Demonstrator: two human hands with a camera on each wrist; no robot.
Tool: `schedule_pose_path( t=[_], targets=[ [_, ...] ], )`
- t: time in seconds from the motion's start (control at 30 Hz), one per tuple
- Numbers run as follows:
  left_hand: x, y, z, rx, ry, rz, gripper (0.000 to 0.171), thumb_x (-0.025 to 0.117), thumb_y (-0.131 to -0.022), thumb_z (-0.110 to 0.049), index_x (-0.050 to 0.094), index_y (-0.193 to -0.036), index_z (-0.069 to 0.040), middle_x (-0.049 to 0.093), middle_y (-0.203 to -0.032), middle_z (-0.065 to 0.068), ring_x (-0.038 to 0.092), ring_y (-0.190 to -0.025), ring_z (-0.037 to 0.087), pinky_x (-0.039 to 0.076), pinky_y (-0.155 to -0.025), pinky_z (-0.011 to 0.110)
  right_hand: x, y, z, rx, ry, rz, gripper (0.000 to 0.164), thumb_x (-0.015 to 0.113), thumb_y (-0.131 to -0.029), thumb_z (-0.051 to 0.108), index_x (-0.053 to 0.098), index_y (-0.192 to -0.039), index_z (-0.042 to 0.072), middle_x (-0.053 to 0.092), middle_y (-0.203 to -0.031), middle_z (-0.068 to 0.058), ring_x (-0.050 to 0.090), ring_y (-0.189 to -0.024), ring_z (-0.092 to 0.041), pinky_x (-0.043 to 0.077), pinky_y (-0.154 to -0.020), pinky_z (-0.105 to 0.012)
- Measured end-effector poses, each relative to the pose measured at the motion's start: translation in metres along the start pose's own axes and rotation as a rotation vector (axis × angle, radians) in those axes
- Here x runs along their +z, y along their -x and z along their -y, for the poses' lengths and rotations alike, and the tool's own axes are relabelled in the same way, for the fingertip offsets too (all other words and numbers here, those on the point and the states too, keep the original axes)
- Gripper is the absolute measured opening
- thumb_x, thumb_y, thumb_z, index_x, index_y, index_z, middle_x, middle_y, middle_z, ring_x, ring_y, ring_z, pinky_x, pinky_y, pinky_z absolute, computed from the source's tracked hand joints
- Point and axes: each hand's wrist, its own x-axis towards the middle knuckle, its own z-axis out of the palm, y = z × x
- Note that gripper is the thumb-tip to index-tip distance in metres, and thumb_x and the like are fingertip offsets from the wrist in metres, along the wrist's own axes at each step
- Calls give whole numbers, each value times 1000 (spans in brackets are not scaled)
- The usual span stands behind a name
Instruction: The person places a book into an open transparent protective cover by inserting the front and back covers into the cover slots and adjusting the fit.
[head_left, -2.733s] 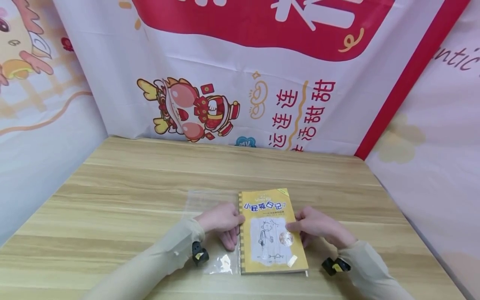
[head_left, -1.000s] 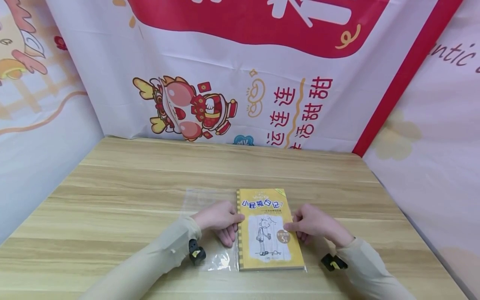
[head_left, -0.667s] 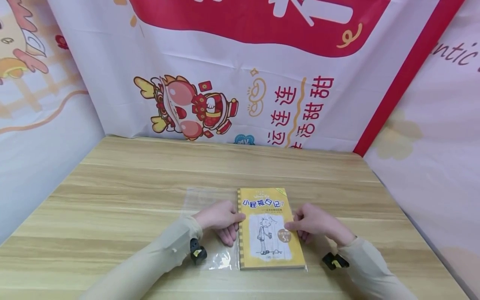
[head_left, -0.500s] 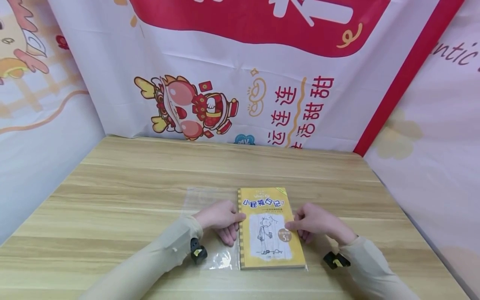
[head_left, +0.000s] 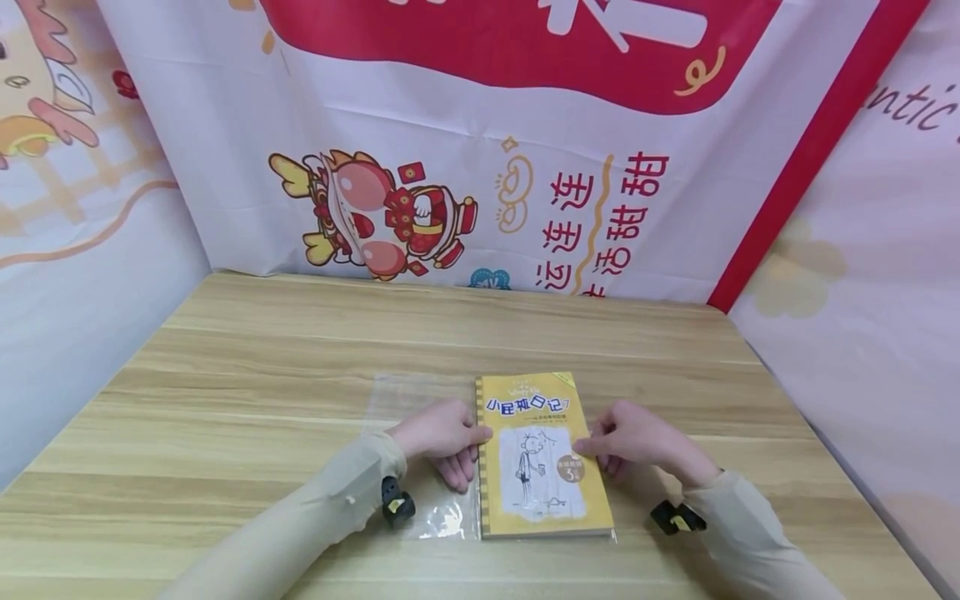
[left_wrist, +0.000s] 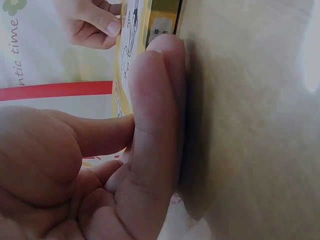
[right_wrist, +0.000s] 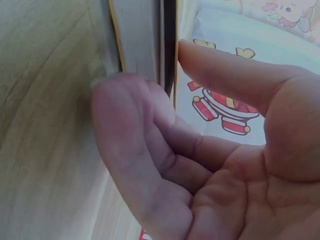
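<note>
In the head view, a yellow book (head_left: 542, 462) is lying face up on the counter (head_left: 292, 350), well apart from the far edge and somewhat nearer the right edge than the left. A clear plastic sheet (head_left: 442, 521) is spreading out along the book's left side, and a sliver of it is peeking out by the lower right corner; how far it is running underneath cannot be told. The left hand (head_left: 441, 440) is gripping the spine side, the right hand (head_left: 636, 437) the opposite side — each thumb is resting on the cover.

In the left wrist view, the thumb (left_wrist: 102, 135) is meeting the cover while the fingers (left_wrist: 152, 110) are lying low beside the counter, hiding most of the spine.

In the right wrist view, the fingers (right_wrist: 122, 120) are curling around the lower edge by the pages (right_wrist: 142, 40), with the thumb on the front.

The step in hand seems to be steadying the book from both sides. Doing it well probably means matching the pressure — light thumbs, level edges, and no fingertip catching or creasing the thin plastic.
</note>
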Motion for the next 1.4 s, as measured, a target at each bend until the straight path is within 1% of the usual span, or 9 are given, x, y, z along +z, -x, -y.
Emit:
schedule_pose_path(
  t=[0.13, 0.27, 0.4, 0.5, 0.6, 0.8, 0.97, 1.17, 1.4],
  targets=[
    [1, 0, 0, -1, -3, -4, 38, 52, -98, -25, 60, -78, 6, 63, -65, 17, 63, -49, 22, 54, -50, 34, -3, 0, -1, -44, 15, -12, 34, 72, -82, 36, 58, -74, 5, 60, -68, -8, 59, -60, -20, 51, -55, -33],
    [2, 0, 0, -7, -2, -4, 38, 52, -98, -26, 60, -78, 6, 63, -65, 17, 63, -49, 22, 54, -50, 34, -5, 0, -1, -78, -1, -11, 32, 68, -87, 35, 59, -75, 7, 59, -67, -7, 56, -59, -19, 48, -55, -31],
    [2, -1, 0, -6, 0, -8, 38, 53, -98, -25, 60, -78, 7, 64, -65, 17, 63, -48, 21, 54, -50, 34, -9, 1, 0, -98, -68, 5, 27, 65, -91, 31, 62, -80, 6, 59, -70, -9, 56, -62, -20, 50, -57, -33],
    [2, 0, 0, -4, -1, -15, 38, 53, -98, -25, 60, -78, 6, 63, -65, 17, 62, -47, 20, 54, -50, 34, -13, 2, 2, -108, -142, 22, 24, 63, -92, 28, 66, -90, 5, 61, -76, -9, 58, -66, -22, 53, -61, -36],
    [2, 0, 0, -2, 0, -15, 38, 53, -98, -25, 60, -78, 7, 63, -65, 18, 62, -47, 21, 54, -50, 34, -18, 2, 2, -122, -235, 63, 27, 61, -93, 28, 66, -99, 2, 62, -81, -11, 61, -71, -25, 54, -67, -40],
    [1, 2, -2, -2, 1, -10, 38, 52, -98, -25, 60, -79, 7, 64, -65, 18, 63, -48, 21, 54, -50, 34, -22, 2, -1, -201, -431, 173, 33, 59, -95, 23, 62, -112, -5, 64, -95, -19, 62, -79, -27, 53, -72, -44],
    [0, 1, -3, -4, -4, -8, 38, 52, -98, -25, 60, -79, 7, 64, -66, 18, 62, -47, 20, 54, -50, 34, -24, 0, -2, -227, -542, 232, 35, 60, -94, 21, 60, -115, -7, 64, -102, -22, 63, -81, -25, 53, -74, -44],
    [0, 1, -2, -1, -15, -6, 39, 52, -98, -25, 61, -78, 7, 64, -65, 17, 62, -47, 19, 53, -50, 33, -24, -1, -3, -252, -617, 319, 34, 58, -96, 18, 58, -118, -8, 63, -106, -24, 64, -87, -29, 51, -78, -49],
    [0, 3, -1, 9, -12, -4, 38, 53, -98, -25, 60, -79, 7, 64, -66, 17, 63, -48, 20, 54, -50, 33, -22, 0, -2, -289, -633, 380, 35, 57, -96, 17, 57, -120, -8, 61, -112, -25, 64, -93, -32, 50, -80, -51]
  ],
)
